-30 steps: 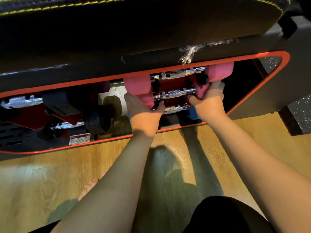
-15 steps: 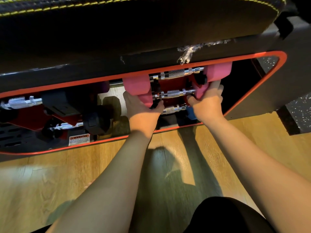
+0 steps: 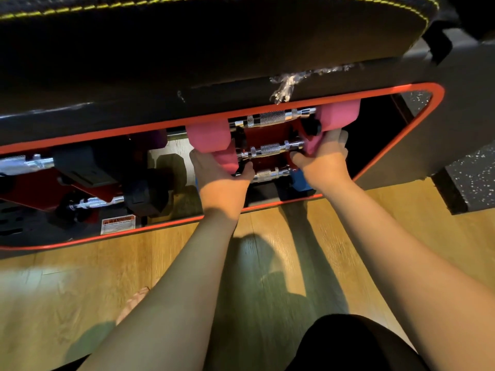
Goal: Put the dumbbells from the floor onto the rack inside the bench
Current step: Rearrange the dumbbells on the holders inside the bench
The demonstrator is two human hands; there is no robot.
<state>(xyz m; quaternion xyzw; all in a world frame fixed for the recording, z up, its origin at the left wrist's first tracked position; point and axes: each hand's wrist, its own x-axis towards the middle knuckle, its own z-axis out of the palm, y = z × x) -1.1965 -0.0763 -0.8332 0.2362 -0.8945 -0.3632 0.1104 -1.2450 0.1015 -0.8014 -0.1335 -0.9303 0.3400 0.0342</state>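
The black bench (image 3: 241, 49) has a red-rimmed opening with a red rack (image 3: 267, 137) inside. A pink dumbbell (image 3: 227, 163) with a chrome handle lies across the rack's middle level. My left hand (image 3: 222, 180) grips its left head and my right hand (image 3: 324, 162) grips its right head. Another pink dumbbell (image 3: 338, 113) rests on the level above. A blue dumbbell (image 3: 300, 182) sits on the lowest level, mostly hidden behind my right hand.
Black dumbbells (image 3: 144, 191) and a chrome bar (image 3: 24, 164) fill the rack's left half, above a warning label (image 3: 117, 223). A purple head (image 3: 154, 136) shows at the back. Wooden floor (image 3: 67, 277) lies in front, a speckled black mat (image 3: 471, 178) at right.
Almost nothing: both hands stay on the ends of the middle pink dumbbell, and the view shifts very slightly.
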